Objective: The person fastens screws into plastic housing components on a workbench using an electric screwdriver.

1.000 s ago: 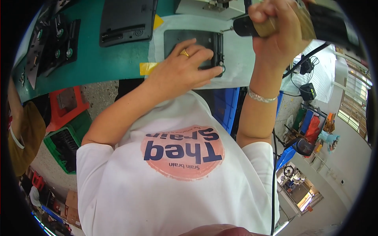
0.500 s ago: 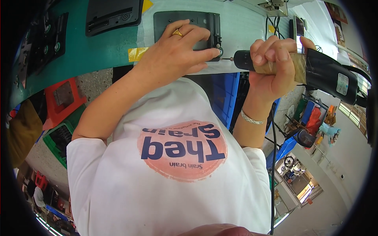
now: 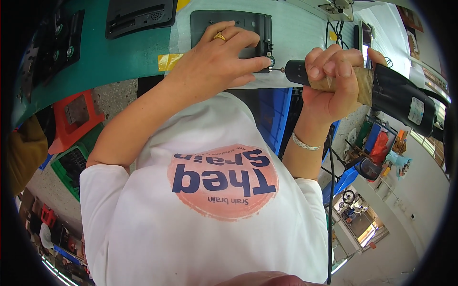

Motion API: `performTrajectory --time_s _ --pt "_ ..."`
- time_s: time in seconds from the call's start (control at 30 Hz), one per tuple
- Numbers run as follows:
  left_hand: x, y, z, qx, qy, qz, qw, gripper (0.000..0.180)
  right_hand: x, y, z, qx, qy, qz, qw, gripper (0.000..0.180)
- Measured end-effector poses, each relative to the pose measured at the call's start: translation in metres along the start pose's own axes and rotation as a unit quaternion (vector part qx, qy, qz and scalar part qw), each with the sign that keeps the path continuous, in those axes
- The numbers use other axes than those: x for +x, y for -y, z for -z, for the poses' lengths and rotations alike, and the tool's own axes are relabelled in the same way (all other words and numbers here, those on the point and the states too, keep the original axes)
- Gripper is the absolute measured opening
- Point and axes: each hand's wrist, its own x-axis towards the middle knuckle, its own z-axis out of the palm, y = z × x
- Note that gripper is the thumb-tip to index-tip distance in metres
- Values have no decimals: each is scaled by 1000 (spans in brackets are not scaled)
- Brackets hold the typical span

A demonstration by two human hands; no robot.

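Note:
My left hand (image 3: pixel 224 59) lies across a dark grey plastic panel (image 3: pixel 202 24), its fingers spread. The index fingertip touches the near right corner, beside a small round green-rimmed part (image 3: pixel 272 60); the thumb reaches below it. My right hand (image 3: pixel 334 76) is wrapped round a black electric screwdriver (image 3: pixel 398 93) with brown tape on its grip. The screwdriver lies sideways, its thin bit pointing left at the panel's corner. A bright screw head or tip (image 3: pixel 270 69) shows there; whether the bit touches it I cannot tell.
Another black plastic housing (image 3: pixel 138 18) lies at the back left on the green mat (image 3: pixel 124 57). Dark parts with round pieces (image 3: pixel 67 43) sit at the far left. Yellow tape (image 3: pixel 169 62) marks the mat's edge. A black cable (image 3: pixel 330 205) hangs at right; a blue crate (image 3: pixel 274 114) stands under the bench.
The panel and my left hand appear slightly farther right, so the bit's end is a little closer to the panel's corner. Both hands keep the same hold.

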Motion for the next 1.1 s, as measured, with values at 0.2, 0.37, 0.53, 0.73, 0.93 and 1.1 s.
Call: performTrajectory --time_s 0.2,0.37,0.53,0.73,0.93,1.1 --pt "0 0 1 0 0 2 1000 37 -1 -1 -1 -14 35 11 999 56" --pt "0 0 1 -1 -5 3 1000 38 -3 -1 -5 -46 42 24 998 56" --pt "0 2 -1 -5 -10 2 1000 39 -9 1 -11 -94 -10 46 994 55" --pt "-1 3 -1 -7 -8 1 1000 40 -8 0 -7 -69 -21 54 996 57" --pt "0 3 -2 -10 -13 0 1000 39 -7 0 -12 -59 9 48 997 62" --pt "-1 3 -3 -13 -13 4 1000 38 -5 -3 -19 -88 15 57 994 63"
